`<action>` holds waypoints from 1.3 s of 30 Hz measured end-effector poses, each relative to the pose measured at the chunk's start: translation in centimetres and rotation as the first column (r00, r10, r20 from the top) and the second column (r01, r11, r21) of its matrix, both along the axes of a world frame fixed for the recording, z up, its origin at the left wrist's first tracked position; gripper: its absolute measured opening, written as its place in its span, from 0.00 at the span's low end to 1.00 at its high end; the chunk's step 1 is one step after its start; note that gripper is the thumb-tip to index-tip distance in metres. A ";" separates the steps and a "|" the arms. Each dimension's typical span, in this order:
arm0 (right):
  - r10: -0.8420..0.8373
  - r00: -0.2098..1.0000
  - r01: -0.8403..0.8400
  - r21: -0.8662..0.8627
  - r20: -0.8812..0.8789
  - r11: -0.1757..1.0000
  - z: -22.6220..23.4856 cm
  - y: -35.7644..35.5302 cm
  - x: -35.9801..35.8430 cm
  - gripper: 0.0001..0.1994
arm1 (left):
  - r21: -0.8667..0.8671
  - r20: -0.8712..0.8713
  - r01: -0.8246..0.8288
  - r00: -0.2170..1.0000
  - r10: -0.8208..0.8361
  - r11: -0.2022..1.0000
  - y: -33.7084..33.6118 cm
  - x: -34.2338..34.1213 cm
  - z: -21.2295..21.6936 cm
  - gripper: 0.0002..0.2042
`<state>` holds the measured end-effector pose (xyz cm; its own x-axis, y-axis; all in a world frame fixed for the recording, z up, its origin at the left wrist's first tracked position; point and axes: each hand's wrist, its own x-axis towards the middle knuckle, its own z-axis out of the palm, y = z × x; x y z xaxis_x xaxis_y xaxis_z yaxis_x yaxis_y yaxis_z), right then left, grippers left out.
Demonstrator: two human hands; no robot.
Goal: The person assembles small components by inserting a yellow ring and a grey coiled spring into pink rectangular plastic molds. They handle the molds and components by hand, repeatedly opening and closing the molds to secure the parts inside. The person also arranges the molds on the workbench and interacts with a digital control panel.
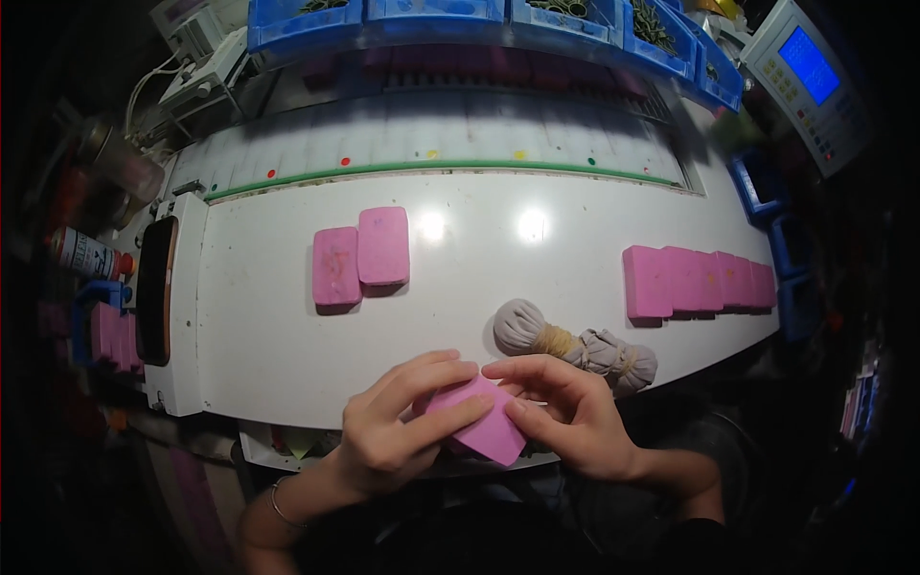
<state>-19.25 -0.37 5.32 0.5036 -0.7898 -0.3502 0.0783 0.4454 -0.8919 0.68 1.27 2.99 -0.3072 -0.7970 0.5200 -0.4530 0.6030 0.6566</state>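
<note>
A pink, soft-looking rubber mold block (490, 443) is held tilted, one corner pointing down, at the near edge of the white table. My left hand (393, 422) grips it with the thumb lying across its face and the fingers behind its upper edge. On its other side, my right hand (575, 417) pinches the block's edge, with the thumb on the face and curled fingers behind. Part of the block is hidden by both hands. Just beyond my right hand lies a grey cloth bundle (606, 351), tied with tan cord, with a round knob (518, 326) at one end.
Two pink blocks (384, 246) lie side by side left of centre. An overlapping row of several pink blocks (692, 280) is at right. Blue bins (575, 27) with small green pieces line the back. A phone (156, 290) is at left; a device with a blue screen (808, 65) stands back right.
</note>
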 end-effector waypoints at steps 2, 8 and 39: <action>0.027 0.993 -0.041 -0.117 -0.115 0.992 0.4 -0.2 0.1 0.14 | 0.250 -0.223 0.022 0.974 0.036 0.968 0.2 -0.4 -0.5 0.15; 0.000 0.978 -0.123 -0.569 -0.210 0.813 -0.3 -1.9 -0.6 0.15 | 0.755 -0.653 0.498 0.627 0.424 0.427 -0.1 -1.0 -1.0 0.14; -0.202 0.963 -0.093 -0.920 -0.181 0.381 -2.8 -1.3 0.2 0.23 | 0.441 -0.571 -0.068 0.748 0.338 0.895 1.2 -1.9 -1.8 0.10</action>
